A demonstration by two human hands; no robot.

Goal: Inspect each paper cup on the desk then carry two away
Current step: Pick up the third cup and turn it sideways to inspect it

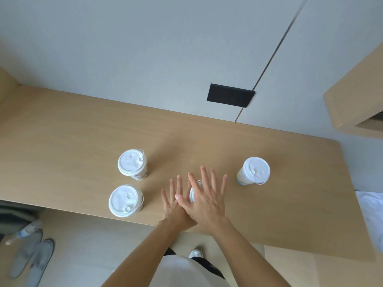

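Note:
Several white-lidded paper cups stand on the wooden desk (83, 129). One cup (132, 164) is at the back left, and another cup (124, 200) stands near the front edge on the left. A third cup (255, 169) is on the right. The middle cup (192, 196) is mostly hidden under my hands, with only a sliver of its lid showing. My right hand (207, 201) hovers flat over it with fingers spread. My left hand (173, 200) lies just left of it, partly under the right hand's thumb, fingers also spread. Neither hand holds anything.
A black socket plate (230, 95) sits on the grey wall behind the desk. A wooden shelf (352, 104) juts out at the upper right. White cloth (371, 214) lies at the right edge. Grey slippers (31, 259) and a plastic bottle (24, 230) are on the floor, lower left.

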